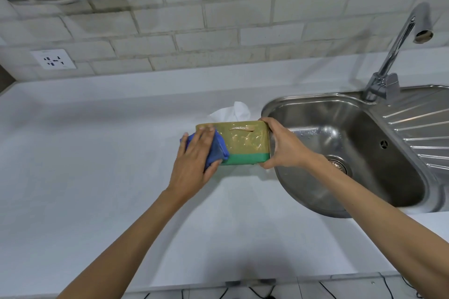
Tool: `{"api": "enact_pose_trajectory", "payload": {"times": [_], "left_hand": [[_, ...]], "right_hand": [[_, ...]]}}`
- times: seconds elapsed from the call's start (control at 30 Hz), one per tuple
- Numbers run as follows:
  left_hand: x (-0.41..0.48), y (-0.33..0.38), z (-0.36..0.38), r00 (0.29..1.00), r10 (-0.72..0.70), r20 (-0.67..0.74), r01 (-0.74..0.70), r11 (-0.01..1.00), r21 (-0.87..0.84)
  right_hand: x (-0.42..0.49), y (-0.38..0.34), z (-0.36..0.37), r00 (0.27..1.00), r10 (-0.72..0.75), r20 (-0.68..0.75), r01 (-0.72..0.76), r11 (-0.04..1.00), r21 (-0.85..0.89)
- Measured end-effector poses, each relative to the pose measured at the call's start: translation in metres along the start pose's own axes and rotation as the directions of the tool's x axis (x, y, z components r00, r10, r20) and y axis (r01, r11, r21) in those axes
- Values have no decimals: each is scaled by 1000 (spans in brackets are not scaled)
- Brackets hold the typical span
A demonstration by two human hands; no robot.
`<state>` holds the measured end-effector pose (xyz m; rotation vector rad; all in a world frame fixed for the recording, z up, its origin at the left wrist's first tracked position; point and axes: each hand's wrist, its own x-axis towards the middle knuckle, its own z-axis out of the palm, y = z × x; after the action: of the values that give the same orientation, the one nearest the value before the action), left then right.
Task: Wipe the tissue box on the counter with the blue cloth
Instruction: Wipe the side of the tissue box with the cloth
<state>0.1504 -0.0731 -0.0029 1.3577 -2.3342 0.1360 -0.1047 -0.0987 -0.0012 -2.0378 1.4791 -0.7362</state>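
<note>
The tissue box (pixel 245 143) is olive yellow with a green band along its near edge, wrapped in shiny plastic. It is tipped so a broad face points toward me, with a white tissue (pixel 233 111) sticking out behind it. My left hand (pixel 194 162) presses the folded blue cloth (pixel 217 150) flat against the box's left end. My right hand (pixel 281 144) grips the box's right end, thumb at the near corner and fingers over the far corner. The box sits over the white counter (pixel 97 153), just left of the sink.
A stainless steel sink (pixel 352 153) with a drainboard lies at the right, its tall tap (pixel 401 39) behind it. A white brick wall with a socket (pixel 54 59) runs along the back. The counter's front edge is close to me at the bottom.
</note>
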Motion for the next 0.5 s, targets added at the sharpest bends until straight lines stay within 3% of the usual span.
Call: {"api": "enact_pose_trajectory", "payload": {"times": [0.07, 0.17, 0.5], "left_hand": [[5, 3, 0, 994, -109, -29, 107, 992, -71], [21, 15, -1, 993, -111, -41, 106, 988, -114], [6, 24, 9, 995, 81, 64, -93, 971, 221]], "right_hand": [[0, 0, 0, 1000, -3, 0, 3, 1000, -10], [0, 1, 0, 1000, -2, 0, 2, 1000, -15], [-1, 3, 1, 1000, -25, -6, 25, 1000, 8]]}}
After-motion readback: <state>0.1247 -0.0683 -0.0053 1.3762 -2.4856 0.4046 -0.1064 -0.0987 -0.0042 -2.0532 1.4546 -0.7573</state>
